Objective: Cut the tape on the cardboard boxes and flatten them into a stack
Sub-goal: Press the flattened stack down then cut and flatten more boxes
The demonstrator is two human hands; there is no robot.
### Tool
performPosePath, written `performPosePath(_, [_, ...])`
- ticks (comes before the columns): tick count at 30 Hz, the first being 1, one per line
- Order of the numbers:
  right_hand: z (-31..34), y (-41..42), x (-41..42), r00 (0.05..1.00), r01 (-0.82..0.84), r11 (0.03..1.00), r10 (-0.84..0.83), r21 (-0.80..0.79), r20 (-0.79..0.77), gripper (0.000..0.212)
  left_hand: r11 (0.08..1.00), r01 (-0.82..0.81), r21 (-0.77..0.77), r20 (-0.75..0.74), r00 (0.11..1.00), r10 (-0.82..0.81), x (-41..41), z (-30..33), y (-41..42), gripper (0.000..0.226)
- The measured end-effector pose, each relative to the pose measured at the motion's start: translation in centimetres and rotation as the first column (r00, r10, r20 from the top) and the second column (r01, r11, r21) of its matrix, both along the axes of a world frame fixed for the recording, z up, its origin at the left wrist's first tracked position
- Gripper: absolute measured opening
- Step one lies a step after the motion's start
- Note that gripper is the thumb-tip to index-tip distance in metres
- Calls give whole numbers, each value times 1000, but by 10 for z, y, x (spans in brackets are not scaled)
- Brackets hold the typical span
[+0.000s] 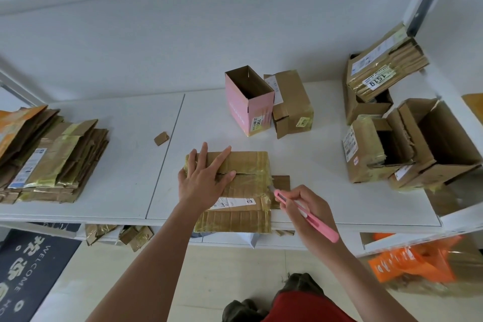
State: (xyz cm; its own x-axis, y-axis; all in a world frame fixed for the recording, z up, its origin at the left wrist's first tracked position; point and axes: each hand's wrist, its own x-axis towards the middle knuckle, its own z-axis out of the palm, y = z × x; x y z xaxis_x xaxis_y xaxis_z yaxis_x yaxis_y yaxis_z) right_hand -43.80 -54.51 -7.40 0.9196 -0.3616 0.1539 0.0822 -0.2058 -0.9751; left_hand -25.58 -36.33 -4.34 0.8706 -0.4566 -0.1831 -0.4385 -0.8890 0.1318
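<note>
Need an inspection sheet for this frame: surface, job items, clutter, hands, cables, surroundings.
Surface: white table.
Job's things: taped box at the front edge; flattened stack at left; pink box, open, upright; unflattened boxes at right.
Clutter: cardboard scrap.
Hands: left hand flat on the taped box; right hand holds a pink cutter, blade at the box's right end.
Cables: nothing seen.
Surroundings: doormat, orange bag on the floor.

A plain pale grey-white wall [209,21] rises behind the long white worktop [117,165], which shows a thin seam between two panels. Below lies a beige tiled floor [209,269] with a dark welcome doormat [31,269] at left. Light is soft and even.
</note>
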Motion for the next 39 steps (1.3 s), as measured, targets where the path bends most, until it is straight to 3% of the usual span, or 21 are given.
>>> performPosePath(2, [-3, 1, -5, 1000, 8, 1000, -8, 0, -20, 19, 1000, -9, -1, -6, 1000, 9, 0, 1, -2, 58])
performPosePath(7, [-1, -3, 13, 985, 165, 973, -169, 159, 15, 6, 999, -45, -15, -23, 999, 45, -1, 4, -7, 58])
performPosePath(11, [-2, 1, 29, 991, 134, 970, -133, 204, -19, 7, 998, -49, -29, -12, 999, 49, -4, 3, -6, 58])
performPosePath(25, [0, 1, 8, 1000, 14, 996, -13, 92, -16, 6, 999, -44, -24, -1, 999, 44, -6, 2, -7, 59])
performPosePath(30, [-2, 6, -7, 999, 30, 1000, -30, 2, -21, 21, 998, -66, -22, -8, 998, 66, -6, 6, -11, 58])
performPosePath(33, [1, -1, -7, 999, 50, 998, -50, 30, 2, 26, 994, -98, -51, -41, 995, 96, -5, 8, -15, 58])
performPosePath(36, [6, -23, 7, 992, 126, 986, -122, -106, 43, 23, 983, -152, -102, -82, 986, 144, 1, 19, -18, 61])
performPosePath(37, [2, -34, 14, 988, 150, 960, -142, -236, 53, 23, 977, -184, -111, -96, 980, 174, 4, 24, -18, 62])
performPosePath(39, [-18, -59, 28, 985, 159, 806, -172, -570, 31, 20, 960, -251, -121, -92, 966, 241, 9, 32, -16, 59])
